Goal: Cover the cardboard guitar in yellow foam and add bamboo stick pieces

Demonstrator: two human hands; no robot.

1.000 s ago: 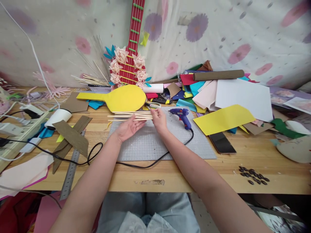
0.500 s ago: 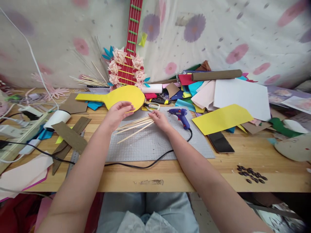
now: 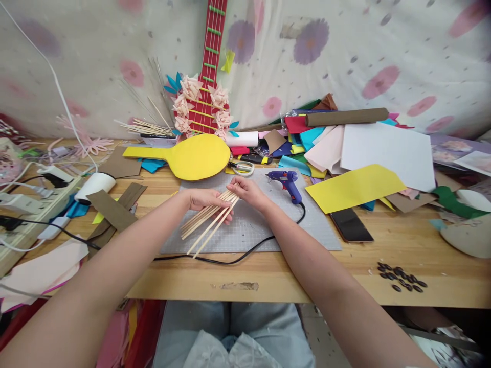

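Observation:
Several thin wooden sticks (image 3: 207, 225) lie in a loose bundle, slanted from upper right to lower left over a grey cutting mat (image 3: 268, 232). My right hand (image 3: 248, 191) pinches their upper ends. Resting across the middle of the bundle is my left hand (image 3: 207, 200), its fingers laid over the sticks. A blue glue gun (image 3: 286, 182) stands on the mat just right of my right hand, its black cord (image 3: 245, 254) running along the mat's front edge.
A yellow paddle-shaped cutout (image 3: 192, 157) and scissors (image 3: 241, 167) lie behind the mat. A red cardboard guitar (image 3: 203, 97) leans on the wall. Coloured paper (image 3: 353, 186), a phone (image 3: 351, 225), dark seeds (image 3: 401, 276), cardboard strips (image 3: 113, 209) and a power strip (image 3: 30, 204) surround the mat.
The sticks swung from lying level at the mat's far edge to slanting toward me. My left hand came back from the yellow cutout onto the bundle.

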